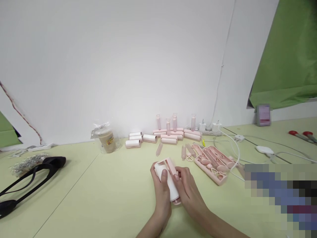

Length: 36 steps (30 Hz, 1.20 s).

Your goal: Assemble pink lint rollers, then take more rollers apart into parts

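Both hands are around a long pink-and-white case [170, 185], tilted above the pale green table. My left hand [161, 185] wraps its white side, with the thumb lying on top. My right hand [187, 186] grips the pink edge from the other side, fingers partly hidden. Small pink pieces show at the near end of the case. Just beyond, several clear pink tubes [183, 152] and a small heart-shaped piece [189, 158] lie on the table. To the right, an opened pink case [210, 170] holds tubes and small pink parts.
Near the wall stand several pink-and-white cases [169, 141], some with upright tubes [168, 127] on or behind them. A bagged cup [107, 140] is left of them. White cables [237, 150] and plugs cross the right side. A black strap [32, 175] lies far left; red-handled scissors [300, 135] are far right.
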Each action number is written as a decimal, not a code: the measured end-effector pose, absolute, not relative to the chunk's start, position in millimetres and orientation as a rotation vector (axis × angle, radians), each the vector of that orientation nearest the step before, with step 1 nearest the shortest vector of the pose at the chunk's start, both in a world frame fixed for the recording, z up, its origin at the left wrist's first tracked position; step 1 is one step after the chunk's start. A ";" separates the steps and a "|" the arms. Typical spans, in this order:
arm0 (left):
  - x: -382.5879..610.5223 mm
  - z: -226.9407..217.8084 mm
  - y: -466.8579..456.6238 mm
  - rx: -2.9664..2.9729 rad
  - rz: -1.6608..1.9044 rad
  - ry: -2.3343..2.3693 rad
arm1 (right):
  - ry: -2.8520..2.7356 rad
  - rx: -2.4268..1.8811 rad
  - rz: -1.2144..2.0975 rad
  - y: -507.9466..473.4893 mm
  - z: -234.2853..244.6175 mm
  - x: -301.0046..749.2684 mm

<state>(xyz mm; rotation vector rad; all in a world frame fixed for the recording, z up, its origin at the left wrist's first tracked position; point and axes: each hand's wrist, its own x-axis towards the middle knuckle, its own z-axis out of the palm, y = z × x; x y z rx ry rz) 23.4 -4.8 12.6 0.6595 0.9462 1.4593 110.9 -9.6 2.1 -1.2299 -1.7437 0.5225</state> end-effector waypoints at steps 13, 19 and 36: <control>-32.7 20.4 8.7 1.705 0.868 1.199 | -2.236 -1.099 0.575 16.0 37.3 158.6; -39.1 20.7 3.9 2.103 0.603 1.193 | -2.523 -1.098 0.265 8.0 20.8 151.6; -39.7 13.4 -1.9 2.413 0.020 1.182 | -2.564 -1.050 0.549 0.4 -12.1 151.4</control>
